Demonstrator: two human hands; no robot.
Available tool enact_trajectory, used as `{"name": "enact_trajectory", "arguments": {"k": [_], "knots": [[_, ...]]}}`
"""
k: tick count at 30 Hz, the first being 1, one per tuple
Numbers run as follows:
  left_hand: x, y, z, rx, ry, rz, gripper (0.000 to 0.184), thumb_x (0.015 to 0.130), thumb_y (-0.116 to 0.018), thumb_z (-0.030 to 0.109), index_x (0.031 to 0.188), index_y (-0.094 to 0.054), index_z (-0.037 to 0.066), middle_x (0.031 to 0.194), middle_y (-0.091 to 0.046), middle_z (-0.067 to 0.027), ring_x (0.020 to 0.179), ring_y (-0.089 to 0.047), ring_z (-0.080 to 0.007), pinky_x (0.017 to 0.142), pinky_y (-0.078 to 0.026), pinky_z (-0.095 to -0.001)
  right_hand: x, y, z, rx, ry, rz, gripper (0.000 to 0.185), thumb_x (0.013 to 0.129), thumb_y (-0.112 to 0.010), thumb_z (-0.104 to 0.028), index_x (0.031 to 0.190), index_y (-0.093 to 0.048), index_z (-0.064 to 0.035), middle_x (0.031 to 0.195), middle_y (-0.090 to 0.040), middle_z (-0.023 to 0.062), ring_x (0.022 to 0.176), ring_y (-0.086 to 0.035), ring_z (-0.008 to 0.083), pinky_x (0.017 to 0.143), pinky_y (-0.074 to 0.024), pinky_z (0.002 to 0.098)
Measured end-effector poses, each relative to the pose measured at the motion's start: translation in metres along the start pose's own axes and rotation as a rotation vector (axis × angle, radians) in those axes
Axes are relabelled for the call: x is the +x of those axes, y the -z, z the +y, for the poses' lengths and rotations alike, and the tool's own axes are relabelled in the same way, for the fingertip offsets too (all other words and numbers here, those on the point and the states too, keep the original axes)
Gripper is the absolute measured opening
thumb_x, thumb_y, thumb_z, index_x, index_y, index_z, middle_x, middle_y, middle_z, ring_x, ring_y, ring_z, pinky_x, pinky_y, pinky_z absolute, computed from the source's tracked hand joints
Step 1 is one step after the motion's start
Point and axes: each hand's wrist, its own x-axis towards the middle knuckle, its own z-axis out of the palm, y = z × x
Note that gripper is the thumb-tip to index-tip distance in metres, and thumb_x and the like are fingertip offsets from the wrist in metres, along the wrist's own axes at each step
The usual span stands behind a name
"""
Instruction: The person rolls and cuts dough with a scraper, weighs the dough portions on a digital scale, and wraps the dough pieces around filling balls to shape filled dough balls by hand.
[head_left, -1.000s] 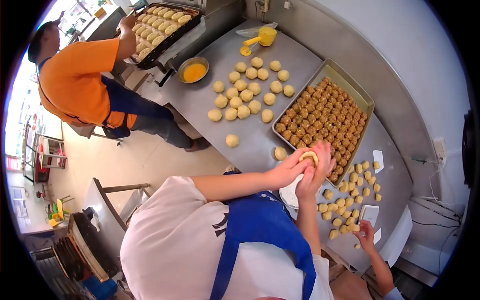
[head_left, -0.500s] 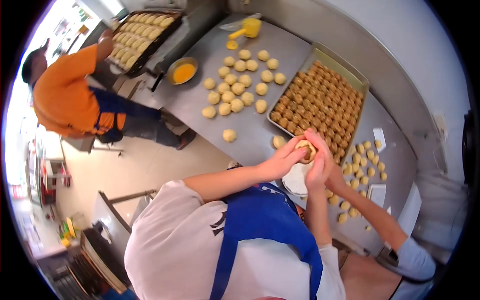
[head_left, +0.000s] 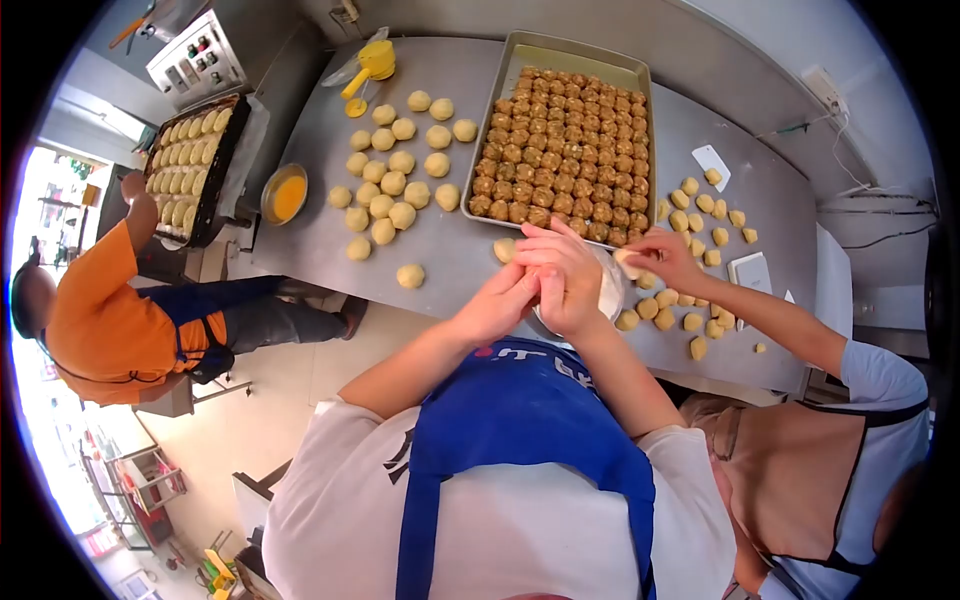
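Above the table's front edge, my left hand (head_left: pixel 499 302) and my right hand (head_left: pixel 568 282) are pressed together, fingers folded over each other. Between them is the piece of dough wrapped round brown filling seen half a second ago; the hands now hide it. A bowl of white flour (head_left: pixel 612 290) sits under and beside my right hand. One dough ball (head_left: pixel 505 249) lies just behind my hands. Beyond them, a metal tray (head_left: pixel 577 50) carries rows of brown filling balls (head_left: pixel 560 150).
Several finished dough balls (head_left: pixel 392 183) are spread to the left, near an egg-wash bowl (head_left: pixel 290 195) and a yellow scoop (head_left: pixel 375 62). Small dough pieces (head_left: pixel 690 222) lie right. A co-worker's hand (head_left: pixel 668 262) reaches in, holding dough. Another person (head_left: pixel 95 310) handles a bun tray (head_left: pixel 190 165).
The view has turned to the right. My hands have closed over the filled dough, which was visible before. The co-worker's hand now shows beside the flour bowl with a dough piece.
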Motion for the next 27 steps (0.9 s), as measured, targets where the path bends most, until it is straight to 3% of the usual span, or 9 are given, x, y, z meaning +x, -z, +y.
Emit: {"name": "enact_trajectory", "arguments": {"k": [3, 5, 9, 13, 17, 18, 22, 24, 27], "knots": [[0.006, -0.017, -0.013, -0.042, -0.030, 0.096, 0.053, 0.102, -0.041, 0.025, 0.146, -0.021, 0.004, 0.140, -0.038, -0.0114, 0.130, -0.038, -0.0190, 0.107, -0.035, -0.0329, -0.004, 0.001, 0.008, -0.047, 0.054, -0.053, 0.025, 0.091, -0.040, -0.017, 0.090, -0.062, -0.0044, 0.103, -0.067, 0.0123, 0.104, -0.062, 0.0293, 0.096, -0.0424, 0.0467], [0.009, -0.024, -0.016, 0.066, -0.314, 0.166, 0.052, 0.102, -0.040, 0.023, 0.146, -0.020, 0.005, 0.141, -0.037, -0.0113, 0.130, -0.038, -0.0193, 0.107, -0.035, -0.0334, -0.002, -0.002, 0.007, -0.083, 0.081, 0.185, 0.025, 0.089, -0.044, -0.015, 0.104, -0.059, -0.0027, 0.110, -0.064, 0.0140, 0.111, -0.058, 0.0310, 0.099, -0.0406, 0.0471], [0.001, -0.018, 0.001, -0.062, -0.169, 0.201, 0.061, 0.100, -0.044, 0.027, 0.149, -0.014, 0.006, 0.145, -0.032, -0.0115, 0.135, -0.033, -0.0216, 0.111, -0.030, -0.0374, 0.008, 0.012, -0.020, 0.077, -0.101, -0.081, 0.038, 0.084, -0.059, -0.017, 0.119, -0.056, -0.0007, 0.127, -0.055, 0.0179, 0.120, -0.052, 0.0340, 0.100, -0.0408, 0.0447], [0.000, -0.017, 0.004, -0.152, -0.106, 0.200, 0.055, 0.100, -0.045, 0.027, 0.145, -0.021, 0.006, 0.140, -0.037, -0.0105, 0.131, -0.039, -0.0219, 0.109, -0.033, -0.0366, -0.004, 0.006, 0.016, -0.216, 0.245, -0.125, 0.042, 0.084, -0.060, -0.020, 0.122, -0.057, -0.0023, 0.127, -0.056, 0.0160, 0.121, -0.052, 0.0315, 0.098, -0.0428, 0.0465], [-0.007, -0.016, 0.018, -0.118, -0.089, 0.144, 0.050, 0.101, -0.044, 0.024, 0.143, -0.025, 0.006, 0.138, -0.040, -0.0101, 0.129, -0.040, -0.0214, 0.109, -0.033, -0.0382, 0.009, 0.000, -0.010, 0.170, -0.011, 0.022, 0.034, 0.091, -0.050, -0.019, 0.119, -0.060, -0.0033, 0.134, -0.050, 0.0165, 0.127, -0.044, 0.0358, 0.105, -0.0333, 0.0455], [-0.007, -0.016, 0.020, -0.111, -0.121, 0.127, 0.050, 0.100, -0.044, 0.023, 0.143, -0.025, 0.006, 0.138, -0.040, -0.0101, 0.129, -0.040, -0.0213, 0.109, -0.033, -0.0389, 0.007, 0.001, -0.005, 0.076, -0.021, -0.057, 0.039, 0.092, -0.045, -0.021, 0.125, -0.056, -0.0032, 0.140, -0.043, 0.0194, 0.130, -0.039, 0.0383, 0.107, -0.0297, 0.0446], [0.004, -0.016, 0.019, -0.036, -0.112, 0.208, 0.052, 0.100, -0.046, 0.026, 0.143, -0.026, 0.004, 0.137, -0.040, -0.0112, 0.128, -0.041, -0.0221, 0.107, -0.034, -0.0395, 0.005, -0.007, 0.019, -0.068, 0.085, -0.172, 0.043, 0.090, -0.048, -0.024, 0.127, -0.054, -0.0028, 0.139, -0.042, 0.0223, 0.130, -0.039, 0.0381, 0.106, -0.0313, 0.0441], [0.004, -0.012, 0.019, -0.070, -0.106, 0.337, 0.058, 0.100, -0.038, 0.041, 0.142, -0.027, 0.002, 0.136, -0.042, -0.0118, 0.126, -0.042, -0.0234, 0.107, -0.032, -0.0397, 0.004, -0.023, 0.010, 0.313, -0.253, 0.191, 0.035, 0.087, -0.049, -0.019, 0.117, -0.060, -0.0036, 0.127, -0.053, 0.0216, 0.120, -0.048, 0.0381, 0.101, -0.0365, 0.0442], [-0.003, -0.016, 0.021, -0.438, -0.031, 0.172, 0.070, 0.098, -0.025, 0.057, 0.142, -0.028, 0.002, 0.136, -0.043, -0.0126, 0.127, -0.041, -0.0243, 0.108, -0.029, -0.0401, 0.004, -0.023, 0.012, 0.502, -0.374, 0.166, 0.034, 0.091, -0.043, -0.022, 0.113, -0.060, -0.0021, 0.116, -0.057, 0.0195, 0.110, -0.053, 0.0341, 0.097, -0.0400, 0.0417]]}}
